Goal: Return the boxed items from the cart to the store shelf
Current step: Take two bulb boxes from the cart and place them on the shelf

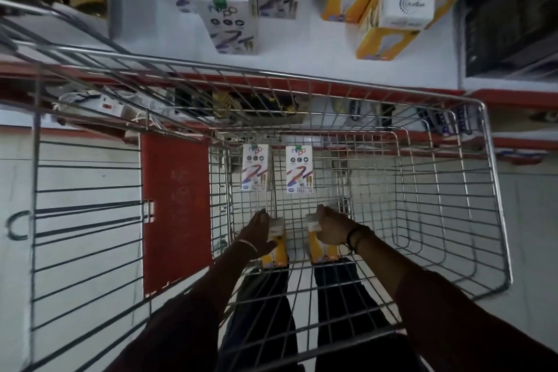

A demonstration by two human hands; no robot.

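Wire cart (495,199) fills most of the view, pushed up against the shelf (302,48), white deck with a red front edge. Red cart flap (176,208) sits left of the basket.

On the shelf: three white battery boxes (232,12) grouped left of centre, front one closest to the edge. To their right, yellow-and-white bulb boxes (392,18), one stacked across the others. Dark packets at far left and a dark unit at far right, both too blurred to identify.

In the cart, far end: two more battery boxes lying flat side by side, left one (256,167) and right one (299,169), apart from each other. Near end: two bulb boxes, also side by side.

Left hand (259,232) is on the left bulb box (276,246), fingers spread along its left side, looks like a loose grasp but the closure is hard to confirm from this angle. Bangle on that wrist.

Right hand (330,228) is clenched over the top end of the right bulb box (320,246), fingers wrapped round it. Dark band on that wrist.

Both bulb boxes are down on the cart floor.
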